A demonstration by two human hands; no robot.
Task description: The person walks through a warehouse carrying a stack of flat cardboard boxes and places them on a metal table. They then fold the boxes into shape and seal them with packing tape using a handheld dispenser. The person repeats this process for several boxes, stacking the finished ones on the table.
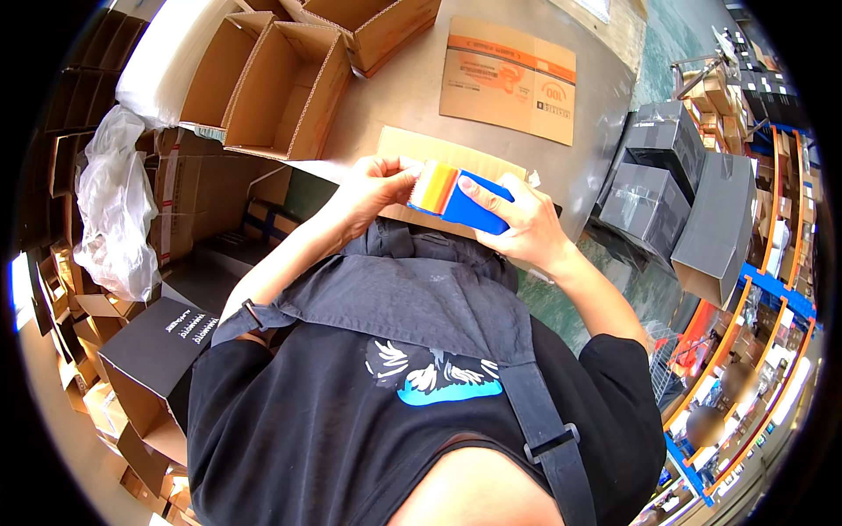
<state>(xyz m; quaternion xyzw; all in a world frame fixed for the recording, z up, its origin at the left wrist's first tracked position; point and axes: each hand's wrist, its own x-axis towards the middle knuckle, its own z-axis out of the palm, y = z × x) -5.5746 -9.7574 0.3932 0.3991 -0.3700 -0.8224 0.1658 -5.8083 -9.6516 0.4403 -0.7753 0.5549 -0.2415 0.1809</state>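
Observation:
My right hand (526, 219) is wrapped round a blue tape dispenser (478, 203), its thumb lying along the top. A yellow-orange roll of packing tape (435, 187) shows at the dispenser's left end. My left hand (379, 188) is closed in a pinch right beside that end, at the toothed edge. Whether a strip of tape is between its fingertips is too small to make out. Beneath both hands, at the table's near edge, lies a plain piece of cardboard (452, 156), partly covered by the hands and dispenser.
A flat printed cardboard sheet (509, 83) lies farther back on the grey table (399, 96). Open cardboard boxes (285, 88) stand at its left, beside a white wrap roll (171, 61). Dark taped boxes (645, 202) are stacked to the right, before orange-and-blue shelving (781, 294).

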